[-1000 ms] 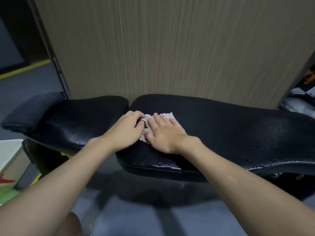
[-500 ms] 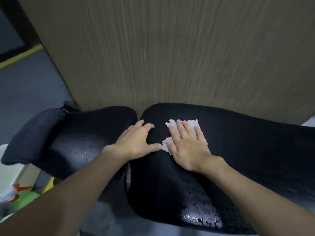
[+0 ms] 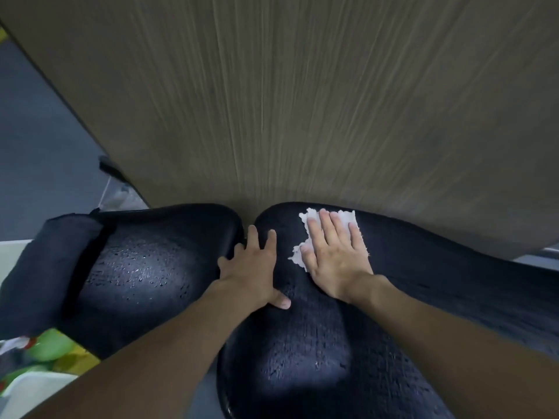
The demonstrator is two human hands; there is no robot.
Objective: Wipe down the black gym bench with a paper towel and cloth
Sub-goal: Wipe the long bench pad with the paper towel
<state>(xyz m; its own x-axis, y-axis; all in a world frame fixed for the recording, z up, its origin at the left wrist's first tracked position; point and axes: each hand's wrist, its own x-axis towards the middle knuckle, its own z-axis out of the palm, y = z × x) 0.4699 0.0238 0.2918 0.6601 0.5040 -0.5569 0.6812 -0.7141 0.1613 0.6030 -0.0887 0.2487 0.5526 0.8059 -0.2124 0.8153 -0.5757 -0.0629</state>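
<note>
Right hand [image 3: 334, 255] is flat, palm down, fingers spread, pinning the white paper towel [image 3: 328, 225] to the bench rather than gripping it. The towel sits on the far edge of the long pad [image 3: 317, 343], near the gap between the two pads, with ragged bits poking out past the fingertips and by the thumb. Left hand [image 3: 252, 272] is open too, holding nothing, just braced on the long pad right at that gap, thumb splayed toward the near side. On the other side of the gap, the seat pad [image 3: 145, 267] looks speckled with droplets, and so does the near part of the long pad, so I'd say there's plenty left to wipe. Tips for this step: keep the palm pressure even so the towel slides with the hand instead of bunching, and pull in long overlapping strokes from the far edge toward you. That towel already looks torn at the edges, so go easy on the textured vinyl or it'll likely shred. A dark cloth [image 3: 45, 267] is draped over the seat pad's outer end, well away from the gap. The wood-grain wall [image 3: 302, 101] runs right behind the bench.
</note>
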